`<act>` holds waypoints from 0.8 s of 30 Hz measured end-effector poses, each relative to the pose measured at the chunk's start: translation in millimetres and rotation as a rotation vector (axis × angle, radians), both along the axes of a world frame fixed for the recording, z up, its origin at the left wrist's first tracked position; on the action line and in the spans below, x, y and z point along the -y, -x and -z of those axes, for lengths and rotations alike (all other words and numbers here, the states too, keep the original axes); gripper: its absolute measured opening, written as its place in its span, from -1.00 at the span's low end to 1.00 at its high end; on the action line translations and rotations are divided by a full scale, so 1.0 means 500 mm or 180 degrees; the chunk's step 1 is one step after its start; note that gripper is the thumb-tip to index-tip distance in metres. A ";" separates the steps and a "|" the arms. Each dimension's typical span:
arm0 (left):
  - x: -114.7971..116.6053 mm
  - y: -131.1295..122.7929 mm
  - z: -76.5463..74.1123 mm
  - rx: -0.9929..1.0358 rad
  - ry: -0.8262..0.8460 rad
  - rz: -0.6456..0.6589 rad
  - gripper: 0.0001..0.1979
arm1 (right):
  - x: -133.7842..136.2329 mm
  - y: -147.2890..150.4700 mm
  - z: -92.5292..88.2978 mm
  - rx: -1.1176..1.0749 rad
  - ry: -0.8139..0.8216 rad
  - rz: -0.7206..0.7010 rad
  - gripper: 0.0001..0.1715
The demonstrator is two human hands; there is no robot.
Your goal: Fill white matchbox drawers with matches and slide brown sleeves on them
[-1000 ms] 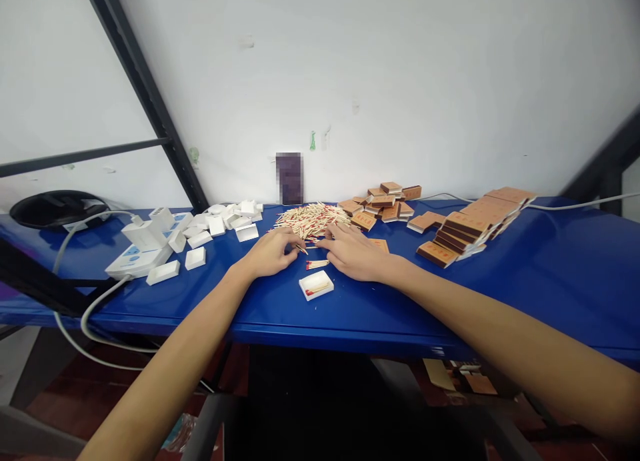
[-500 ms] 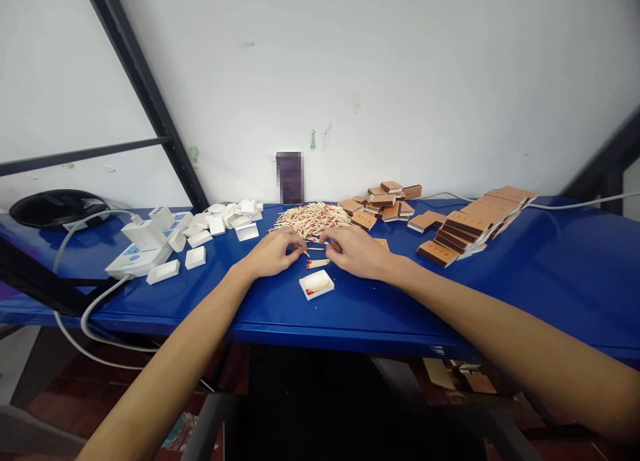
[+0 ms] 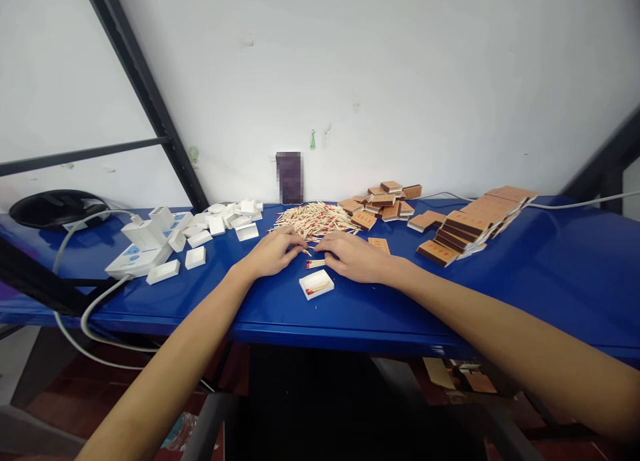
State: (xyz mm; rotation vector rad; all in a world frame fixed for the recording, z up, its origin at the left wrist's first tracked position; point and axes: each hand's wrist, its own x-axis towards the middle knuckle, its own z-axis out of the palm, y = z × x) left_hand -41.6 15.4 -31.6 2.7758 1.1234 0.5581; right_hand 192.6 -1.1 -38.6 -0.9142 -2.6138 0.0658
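Observation:
My left hand [image 3: 276,252] is closed in a pinch, with a match [image 3: 307,252] at its fingertips. Close to those fingertips, my right hand [image 3: 353,256] has its index finger stretched out and its thumb a little apart, with nothing I can make out held in it. A few red-headed matches [image 3: 315,264] lie side by side on the table below the hands. Nearer the front edge sits a white matchbox tray [image 3: 327,288] holding a few matches. Just behind both hands spreads a large pile of loose matches [image 3: 320,216].
White trays [image 3: 217,224] lie scattered at left beside a white power strip [image 3: 145,258] with cables. Brown matchbox sleeves [image 3: 385,201] are heaped at the back; more stand stacked [image 3: 465,224] at right. One sleeve [image 3: 379,245] lies behind my right hand on the blue table [image 3: 560,281].
My right hand has shifted slightly left and down, and its index finger has straightened toward the left fingertips. A match between the hands no longer shows. My left hand has barely moved.

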 end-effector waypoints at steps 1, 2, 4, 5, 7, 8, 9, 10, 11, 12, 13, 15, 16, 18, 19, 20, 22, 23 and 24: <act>0.000 0.000 0.000 -0.0005 -0.0003 -0.0006 -0.75 | 0.002 0.001 -0.002 0.0011 -0.0038 -0.0001 -0.59; 0.000 0.000 -0.001 0.0001 -0.0006 -0.0012 -0.76 | 0.005 0.003 -0.005 0.0007 -0.0091 0.0025 -0.60; 0.001 0.000 -0.001 0.0020 0.0005 -0.0030 -0.77 | 0.009 0.005 -0.012 -0.0065 -0.0200 0.0198 -0.62; 0.001 0.000 -0.002 0.0031 0.0017 -0.0038 -0.77 | 0.011 0.005 -0.016 -0.0123 -0.0233 0.0322 -0.64; 0.002 -0.001 -0.002 0.0045 0.0043 -0.0032 -0.78 | 0.013 0.005 -0.021 -0.0257 -0.0219 0.0534 -0.67; 0.002 -0.002 -0.002 0.0049 0.0047 -0.0022 -0.79 | 0.013 0.005 -0.023 -0.0320 -0.0174 0.0596 -0.69; 0.001 -0.003 -0.001 0.0051 0.0048 -0.0008 -0.79 | 0.013 0.004 -0.024 -0.0378 -0.0110 0.0628 -0.70; 0.001 -0.003 -0.001 0.0053 0.0044 0.0004 -0.79 | 0.012 0.003 -0.024 -0.0427 -0.0037 0.0639 -0.71; 0.001 -0.003 0.000 0.0053 0.0039 0.0015 -0.80 | 0.012 0.003 -0.023 -0.0458 0.0032 0.0641 -0.72; 0.001 -0.004 0.000 0.0055 0.0036 0.0024 -0.80 | 0.011 0.002 -0.022 -0.0463 0.0075 0.0625 -0.72; 0.001 -0.004 0.001 0.0063 0.0033 0.0032 -0.81 | 0.011 0.002 -0.020 -0.0450 0.0071 0.0584 -0.73; 0.002 -0.004 0.001 0.0091 0.0035 0.0043 -0.81 | 0.010 0.002 -0.017 -0.0407 -0.0071 0.0458 -0.76; 0.002 -0.005 0.001 0.0108 0.0036 0.0049 -0.82 | 0.011 0.002 -0.016 -0.0387 -0.0169 0.0388 -0.77; 0.004 -0.006 0.001 0.0127 0.0067 0.0065 -0.82 | 0.011 0.003 -0.016 -0.0353 -0.0309 0.0284 -0.79; 0.006 -0.007 0.000 0.0132 0.0100 0.0073 -0.83 | 0.012 0.003 -0.016 -0.0337 -0.0333 0.0271 -0.80; 0.007 -0.008 -0.001 0.0131 0.0146 0.0077 -0.84 | 0.012 0.004 -0.017 -0.0320 -0.0325 0.0274 -0.80; 0.011 -0.011 -0.003 0.0124 0.0241 0.0081 -0.87 | 0.013 0.003 -0.018 -0.0307 -0.0276 0.0314 -0.79; 0.013 -0.013 -0.004 0.0123 0.0280 0.0088 -0.88 | 0.013 0.003 -0.018 -0.0305 -0.0247 0.0344 -0.79; 0.014 -0.014 -0.005 0.0123 0.0316 0.0102 -0.88 | 0.014 0.003 -0.018 -0.0304 -0.0220 0.0372 -0.77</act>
